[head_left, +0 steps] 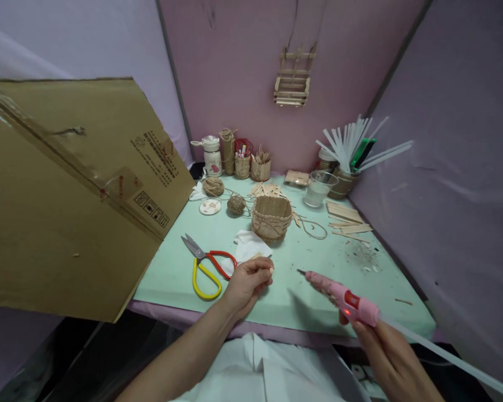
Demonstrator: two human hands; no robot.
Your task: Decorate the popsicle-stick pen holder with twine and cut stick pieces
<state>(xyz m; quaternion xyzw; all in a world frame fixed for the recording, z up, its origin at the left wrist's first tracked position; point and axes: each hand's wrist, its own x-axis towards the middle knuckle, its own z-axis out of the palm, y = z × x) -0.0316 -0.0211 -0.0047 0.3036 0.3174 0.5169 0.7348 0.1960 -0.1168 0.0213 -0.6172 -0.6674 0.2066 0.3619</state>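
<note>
In my right hand [375, 340] is a pink hot glue gun [339, 295], its nozzle pointing left over the table and a long glue stick [444, 352] running out of its back. A red light glows on its body. My left hand [254, 282] is closed in a pinch near the table's front, around a small pale piece [271, 270] too small to name. Just beyond that hand lies a crumpled white cloth [251, 245]. Scissors [205, 265] with one red and one yellow handle rest to its left. Farther back stands a small woven basket [271, 219].
A large cardboard sheet [75, 195] leans over the left side. Twine balls [236, 205], craft sticks [343, 213] and a clear cup of liquid [318, 192] sit toward the back. A pot [342, 184] holds many glue sticks. A wooden swing [292, 89] hangs on the wall.
</note>
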